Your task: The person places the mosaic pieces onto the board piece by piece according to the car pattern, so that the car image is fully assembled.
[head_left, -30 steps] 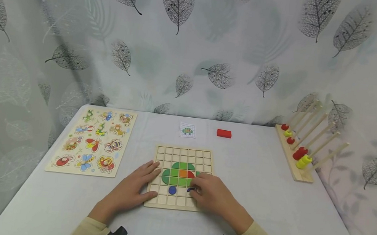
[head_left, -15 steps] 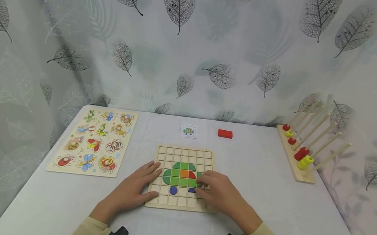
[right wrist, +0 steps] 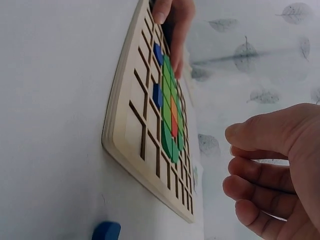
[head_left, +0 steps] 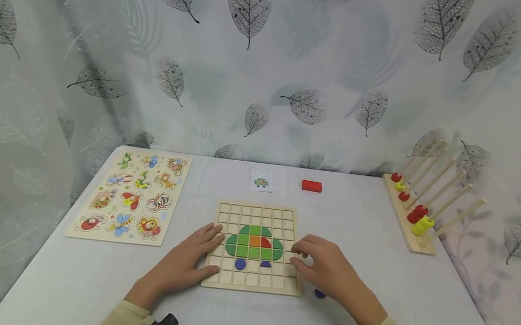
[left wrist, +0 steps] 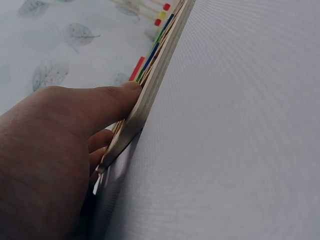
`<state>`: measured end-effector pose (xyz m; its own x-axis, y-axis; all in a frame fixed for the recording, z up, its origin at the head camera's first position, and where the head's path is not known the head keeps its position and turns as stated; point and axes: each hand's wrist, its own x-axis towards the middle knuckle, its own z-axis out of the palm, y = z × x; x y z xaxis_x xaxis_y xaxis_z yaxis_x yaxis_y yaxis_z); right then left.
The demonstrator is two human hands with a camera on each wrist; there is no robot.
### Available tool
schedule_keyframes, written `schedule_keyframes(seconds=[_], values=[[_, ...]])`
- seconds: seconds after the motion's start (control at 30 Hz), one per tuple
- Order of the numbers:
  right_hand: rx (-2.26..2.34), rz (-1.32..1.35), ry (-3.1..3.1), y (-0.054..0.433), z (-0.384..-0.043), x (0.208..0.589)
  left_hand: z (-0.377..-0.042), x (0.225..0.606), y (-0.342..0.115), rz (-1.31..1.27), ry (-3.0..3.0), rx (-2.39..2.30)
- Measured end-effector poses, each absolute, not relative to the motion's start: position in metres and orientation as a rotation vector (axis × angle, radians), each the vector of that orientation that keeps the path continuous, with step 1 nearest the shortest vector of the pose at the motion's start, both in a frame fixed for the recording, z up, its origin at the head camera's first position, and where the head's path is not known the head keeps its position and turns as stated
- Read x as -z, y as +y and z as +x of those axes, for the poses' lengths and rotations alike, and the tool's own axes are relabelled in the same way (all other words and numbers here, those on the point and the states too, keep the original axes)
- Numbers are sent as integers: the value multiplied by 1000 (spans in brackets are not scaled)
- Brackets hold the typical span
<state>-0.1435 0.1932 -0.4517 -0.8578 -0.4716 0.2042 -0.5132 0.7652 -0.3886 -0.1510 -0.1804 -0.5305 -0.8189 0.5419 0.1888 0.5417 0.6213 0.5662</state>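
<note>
A wooden grid board (head_left: 252, 287) lies on the white table in the head view. Green, orange and red pieces (head_left: 255, 242) form a rounded shape in its cells. Below them sit a blue circle (head_left: 240, 264) and a blue half-circle piece (head_left: 265, 264). My left hand (head_left: 181, 263) rests on the board's left edge, fingers spread, thumb on the near part. My right hand (head_left: 328, 267) hovers by the board's right edge with loosely bent fingers and nothing between them. Another blue piece (right wrist: 106, 231) lies on the table beside the board, partly hidden by the right hand in the head view.
Behind the board lie a small pattern card (head_left: 261, 181) and a red block (head_left: 311, 186). An insect puzzle board (head_left: 165, 221) stands at the left. On the right is a wooden peg rack (head_left: 416, 243) with red and yellow beads. A leaf-print curtain (head_left: 270, 68) hangs behind.
My right hand has let go of the blue half-circle in the grid and moved right, off the pieces. A blue piece on the table has come into view. The left hand stays put.
</note>
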Motion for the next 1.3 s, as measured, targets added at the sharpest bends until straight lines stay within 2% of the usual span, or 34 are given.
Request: schedule_keyframes(seconds=[0.4, 1.3], values=[[-673, 734, -2863, 208, -137, 448, -151, 530, -181, 938, 2823, -978], [-752, 803, -3010, 235, -121, 456, -153, 533, -182, 943, 2824, -975]])
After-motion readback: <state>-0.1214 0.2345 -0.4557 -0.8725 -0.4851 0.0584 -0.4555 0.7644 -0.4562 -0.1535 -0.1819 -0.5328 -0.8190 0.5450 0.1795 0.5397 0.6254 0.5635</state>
